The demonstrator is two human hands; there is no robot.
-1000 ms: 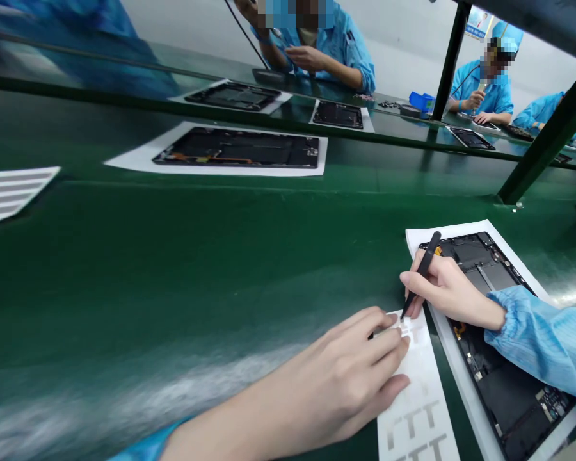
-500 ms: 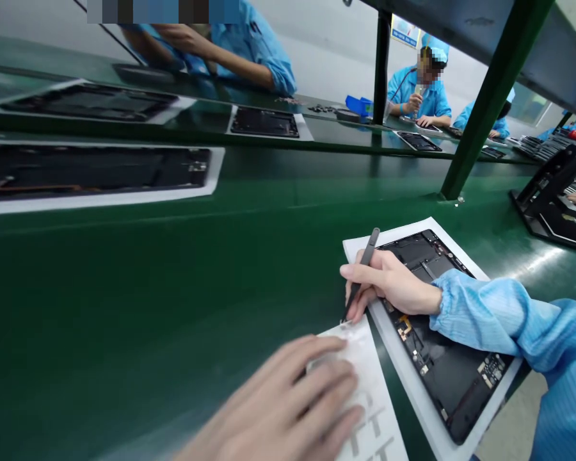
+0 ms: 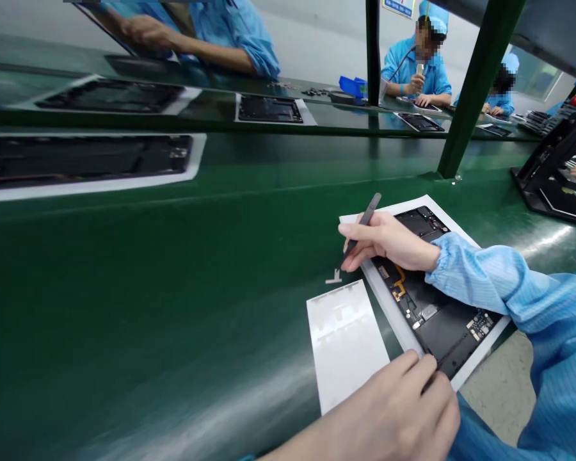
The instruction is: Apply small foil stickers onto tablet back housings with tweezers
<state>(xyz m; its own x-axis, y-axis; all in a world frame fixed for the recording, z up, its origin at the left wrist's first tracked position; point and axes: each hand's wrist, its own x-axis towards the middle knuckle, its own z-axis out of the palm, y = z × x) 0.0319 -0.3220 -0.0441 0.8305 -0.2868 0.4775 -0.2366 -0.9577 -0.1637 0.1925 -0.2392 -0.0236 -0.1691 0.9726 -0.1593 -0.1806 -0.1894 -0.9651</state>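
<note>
**Right hand (image 3: 388,240) grasps black tweezers (image 3: 362,224) over an open tablet (image 3: 432,314).**
Left hand (image 3: 393,410) fingers the tablet's near edge, grip unclear; white sheet (image 3: 345,339) lies just beside the tablet.

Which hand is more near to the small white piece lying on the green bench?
Right. The right hand is just up and to the right of the small white piece, its black tweezers close by. The left hand is far below, at the open tablet's edge.

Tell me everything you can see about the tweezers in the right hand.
The tweezers are slim, straight and matte black, narrowing to a fine tip. The right hand grips them like a pen, their upper end tilted up past the knuckles. The tip angles down over the green bench, seemingly just apart from a small white piece. Nothing else touches them.
</note>
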